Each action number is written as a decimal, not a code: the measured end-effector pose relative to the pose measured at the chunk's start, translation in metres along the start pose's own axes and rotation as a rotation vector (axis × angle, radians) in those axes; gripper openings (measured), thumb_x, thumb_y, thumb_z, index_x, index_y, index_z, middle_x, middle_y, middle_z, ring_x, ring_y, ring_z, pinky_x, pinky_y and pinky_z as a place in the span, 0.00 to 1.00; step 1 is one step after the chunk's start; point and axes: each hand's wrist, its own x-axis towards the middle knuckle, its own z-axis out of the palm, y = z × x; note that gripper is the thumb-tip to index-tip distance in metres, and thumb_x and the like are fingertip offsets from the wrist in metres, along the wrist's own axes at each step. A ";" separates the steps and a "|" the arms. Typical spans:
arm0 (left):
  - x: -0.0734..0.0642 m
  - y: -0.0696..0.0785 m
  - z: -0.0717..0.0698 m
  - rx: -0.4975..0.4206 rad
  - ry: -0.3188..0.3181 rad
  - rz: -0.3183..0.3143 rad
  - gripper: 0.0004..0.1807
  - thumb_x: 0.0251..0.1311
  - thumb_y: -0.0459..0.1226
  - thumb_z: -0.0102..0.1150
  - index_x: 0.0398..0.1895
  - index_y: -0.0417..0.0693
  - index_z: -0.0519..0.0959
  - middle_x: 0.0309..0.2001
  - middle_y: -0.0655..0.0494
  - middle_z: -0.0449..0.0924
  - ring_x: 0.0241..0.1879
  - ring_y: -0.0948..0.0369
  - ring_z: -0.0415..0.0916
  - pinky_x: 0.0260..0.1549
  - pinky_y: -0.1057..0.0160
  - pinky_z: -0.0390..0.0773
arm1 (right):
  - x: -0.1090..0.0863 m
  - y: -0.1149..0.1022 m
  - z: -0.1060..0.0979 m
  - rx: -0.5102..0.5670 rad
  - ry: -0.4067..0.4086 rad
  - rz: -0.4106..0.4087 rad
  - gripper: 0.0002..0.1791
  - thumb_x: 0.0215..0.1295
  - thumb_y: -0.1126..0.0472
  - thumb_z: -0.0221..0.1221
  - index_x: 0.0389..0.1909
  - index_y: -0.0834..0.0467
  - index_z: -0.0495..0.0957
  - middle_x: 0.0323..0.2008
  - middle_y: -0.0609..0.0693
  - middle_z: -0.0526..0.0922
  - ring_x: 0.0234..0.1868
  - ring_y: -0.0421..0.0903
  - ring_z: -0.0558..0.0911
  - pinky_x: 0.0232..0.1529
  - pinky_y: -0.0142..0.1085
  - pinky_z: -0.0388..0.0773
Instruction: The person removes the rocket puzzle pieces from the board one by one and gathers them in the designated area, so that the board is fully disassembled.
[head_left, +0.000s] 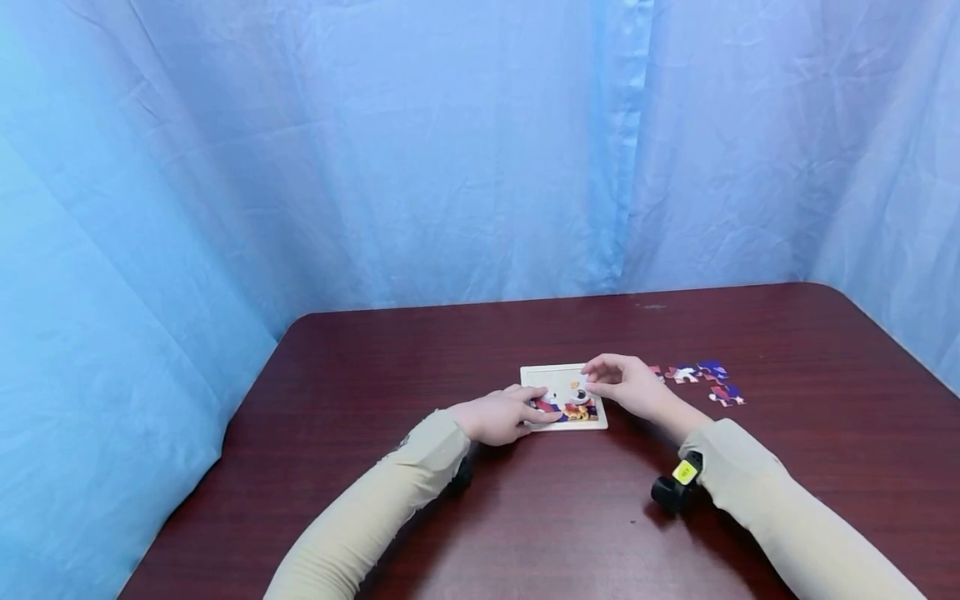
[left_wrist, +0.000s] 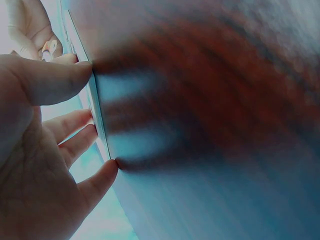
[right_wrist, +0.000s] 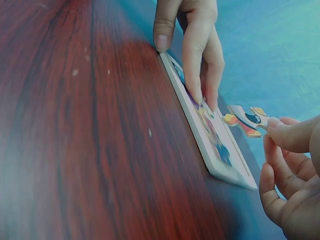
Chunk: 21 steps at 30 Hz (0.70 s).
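A small jigsaw puzzle tray (head_left: 566, 427) with a pale frame lies on the table, its near part filled with colourful pieces. My left hand (head_left: 497, 417) rests on its left side; in the right wrist view two extended fingertips touch the pieces and the thumb is at the corner of the frame. Over the tray's right side, my right hand (head_left: 628, 387) pinches a jigsaw piece (right_wrist: 248, 120) between thumb and fingertips. The piece shows a printed dark eye and orange patches, and is tilted above the tray in the right wrist view.
Several loose jigsaw pieces (head_left: 684, 374) lie right of the tray, beyond my right hand, with more (head_left: 726, 395) a little nearer. The dark red wooden table (head_left: 570, 517) runs back to blue curtains (head_left: 450, 167). A black wrist camera (head_left: 672, 493) hangs below the right sleeve.
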 end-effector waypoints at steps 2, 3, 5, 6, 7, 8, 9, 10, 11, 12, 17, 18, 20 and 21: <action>0.000 0.000 0.000 0.002 -0.004 -0.004 0.25 0.69 0.38 0.48 0.66 0.69 0.67 0.73 0.51 0.53 0.71 0.56 0.53 0.66 0.60 0.59 | -0.004 0.001 -0.005 -0.001 -0.007 -0.002 0.10 0.60 0.66 0.62 0.43 0.64 0.79 0.33 0.53 0.81 0.34 0.44 0.78 0.36 0.28 0.75; 0.000 0.001 0.000 0.001 -0.007 -0.007 0.25 0.69 0.38 0.48 0.66 0.69 0.66 0.73 0.52 0.53 0.71 0.56 0.53 0.66 0.61 0.59 | -0.006 0.002 -0.008 -0.006 -0.010 -0.005 0.11 0.60 0.66 0.62 0.44 0.64 0.79 0.33 0.52 0.81 0.34 0.43 0.78 0.36 0.28 0.75; 0.000 0.001 -0.001 -0.001 -0.009 -0.007 0.25 0.69 0.38 0.48 0.67 0.69 0.66 0.73 0.52 0.52 0.71 0.56 0.53 0.66 0.61 0.59 | -0.010 0.003 -0.013 -0.018 -0.016 -0.004 0.12 0.61 0.65 0.62 0.45 0.64 0.80 0.32 0.52 0.80 0.33 0.42 0.77 0.35 0.28 0.74; 0.000 0.001 -0.001 -0.002 -0.011 -0.008 0.25 0.69 0.38 0.48 0.67 0.69 0.66 0.74 0.52 0.52 0.71 0.56 0.53 0.66 0.60 0.59 | -0.012 0.004 -0.015 -0.023 -0.021 -0.001 0.13 0.61 0.65 0.62 0.46 0.64 0.80 0.32 0.52 0.80 0.33 0.42 0.77 0.35 0.28 0.73; 0.000 0.001 -0.001 -0.003 -0.011 -0.008 0.25 0.69 0.38 0.48 0.67 0.69 0.66 0.74 0.52 0.52 0.71 0.56 0.53 0.66 0.61 0.59 | -0.014 0.005 -0.017 -0.028 -0.028 0.003 0.12 0.61 0.65 0.62 0.46 0.64 0.80 0.32 0.51 0.80 0.32 0.41 0.76 0.34 0.28 0.73; 0.000 0.002 -0.001 0.000 -0.013 -0.009 0.25 0.69 0.38 0.48 0.67 0.69 0.66 0.74 0.52 0.52 0.71 0.56 0.53 0.66 0.60 0.59 | -0.016 0.006 -0.019 -0.035 -0.036 0.006 0.12 0.61 0.66 0.61 0.45 0.64 0.81 0.31 0.51 0.79 0.32 0.40 0.76 0.33 0.28 0.72; 0.000 0.002 -0.001 0.004 -0.013 -0.009 0.25 0.69 0.38 0.48 0.67 0.69 0.66 0.74 0.52 0.52 0.71 0.56 0.53 0.66 0.60 0.59 | -0.018 0.007 -0.021 -0.046 -0.046 0.013 0.11 0.61 0.66 0.61 0.45 0.63 0.81 0.31 0.51 0.79 0.31 0.40 0.75 0.33 0.28 0.71; 0.000 0.002 -0.001 0.008 -0.013 -0.008 0.25 0.69 0.38 0.48 0.67 0.69 0.66 0.74 0.52 0.52 0.71 0.56 0.53 0.66 0.60 0.59 | -0.019 0.007 -0.023 -0.058 -0.058 0.015 0.11 0.61 0.66 0.61 0.44 0.63 0.81 0.30 0.50 0.79 0.31 0.39 0.74 0.32 0.29 0.71; 0.000 0.002 0.000 0.015 -0.012 -0.009 0.25 0.69 0.38 0.48 0.67 0.70 0.66 0.73 0.52 0.52 0.71 0.56 0.53 0.67 0.60 0.59 | -0.021 0.008 -0.025 -0.072 -0.070 0.017 0.10 0.61 0.66 0.61 0.43 0.62 0.82 0.30 0.49 0.78 0.30 0.39 0.74 0.32 0.29 0.70; 0.000 0.002 -0.001 0.017 -0.014 -0.011 0.25 0.69 0.38 0.48 0.67 0.70 0.65 0.74 0.52 0.52 0.71 0.56 0.53 0.67 0.60 0.59 | -0.022 0.008 -0.027 -0.087 -0.081 0.015 0.10 0.61 0.65 0.61 0.43 0.62 0.82 0.29 0.49 0.78 0.30 0.39 0.74 0.32 0.29 0.70; -0.001 0.003 -0.001 0.006 -0.011 -0.019 0.25 0.69 0.38 0.48 0.67 0.70 0.65 0.73 0.52 0.53 0.71 0.55 0.53 0.67 0.60 0.58 | -0.031 0.012 -0.036 -0.124 -0.123 -0.001 0.09 0.60 0.63 0.63 0.42 0.60 0.82 0.30 0.48 0.79 0.30 0.37 0.74 0.33 0.29 0.71; -0.001 0.004 -0.001 0.003 -0.011 -0.018 0.25 0.69 0.38 0.48 0.67 0.70 0.65 0.73 0.52 0.53 0.71 0.55 0.53 0.67 0.60 0.58 | -0.032 0.013 -0.038 -0.121 -0.130 -0.002 0.10 0.60 0.63 0.63 0.42 0.60 0.82 0.30 0.48 0.80 0.30 0.36 0.75 0.33 0.29 0.72; -0.001 0.004 -0.002 -0.002 -0.007 -0.017 0.25 0.69 0.38 0.48 0.67 0.70 0.66 0.73 0.52 0.53 0.71 0.55 0.53 0.67 0.59 0.58 | -0.035 0.015 -0.043 -0.103 -0.145 -0.002 0.11 0.59 0.63 0.64 0.42 0.62 0.81 0.31 0.49 0.81 0.30 0.35 0.77 0.34 0.28 0.74; -0.001 0.004 -0.002 0.001 -0.005 -0.015 0.25 0.69 0.38 0.48 0.67 0.70 0.66 0.73 0.52 0.53 0.71 0.55 0.53 0.67 0.59 0.58 | -0.037 0.016 -0.045 -0.094 -0.154 -0.002 0.12 0.58 0.63 0.65 0.42 0.62 0.81 0.31 0.49 0.82 0.30 0.35 0.78 0.33 0.28 0.75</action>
